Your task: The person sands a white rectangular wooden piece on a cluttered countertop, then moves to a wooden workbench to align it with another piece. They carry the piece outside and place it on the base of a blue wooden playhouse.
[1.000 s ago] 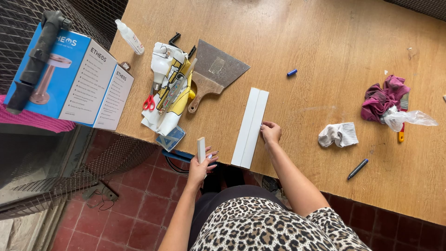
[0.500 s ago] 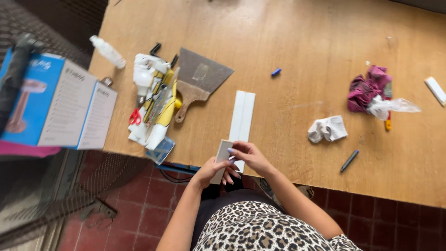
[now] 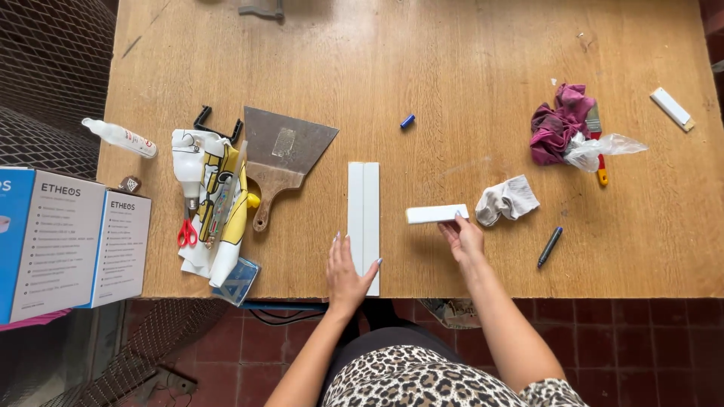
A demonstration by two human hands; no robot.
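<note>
A long white strip (image 3: 363, 211) lies on the wooden table (image 3: 452, 83), running away from me near the front edge. My left hand (image 3: 347, 275) rests flat on its near end with fingers spread. My right hand (image 3: 461, 237) holds a short white block (image 3: 436, 214) by its right end, level and just above the table, to the right of the strip. A crumpled white cloth (image 3: 509, 200) lies just beyond that hand.
A wide metal scraper (image 3: 279, 151) with a wooden handle, red scissors (image 3: 186, 230), tubes and a white bottle (image 3: 121, 137) lie at left. A printed box (image 3: 68, 241) overhangs the left edge. A dark marker (image 3: 549, 246), purple rag (image 3: 556, 130), brush, blue cap (image 3: 407, 120) sit right.
The short white block went from my left hand, past both hands at the table's edge, into my right hand over the table. My left hand came down on the long strip.
</note>
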